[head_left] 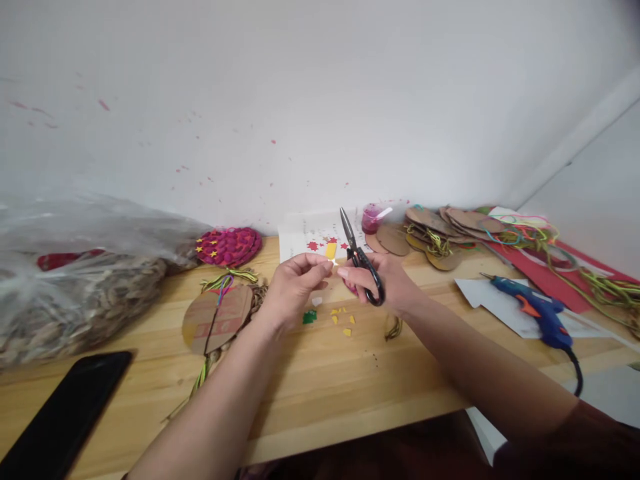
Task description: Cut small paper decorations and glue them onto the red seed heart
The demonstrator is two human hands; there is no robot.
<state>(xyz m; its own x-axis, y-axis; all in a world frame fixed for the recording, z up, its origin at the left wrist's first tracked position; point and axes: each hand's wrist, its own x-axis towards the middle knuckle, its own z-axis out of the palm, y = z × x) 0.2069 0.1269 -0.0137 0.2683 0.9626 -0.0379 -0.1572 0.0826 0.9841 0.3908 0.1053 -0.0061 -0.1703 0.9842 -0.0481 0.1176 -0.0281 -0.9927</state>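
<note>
Between the fingertips of my left hand is a small yellow-and-white piece of paper. My right hand grips black-handled scissors, whose blades are together and point away from me. Its thumb and fingertip come close to the small piece; whether they touch it I cannot tell. Just beyond my fingers is a yellow paper strip. Red stars lie on a printed white sheet behind. Below my hands are yellow scraps and green bits on the wooden table.
On the left are a plastic bag of brown pieces, a black phone, a magenta disc with yellow stars and a cardboard disc. To the right are a blue glue gun, stacked cardboard shapes and a purple cup.
</note>
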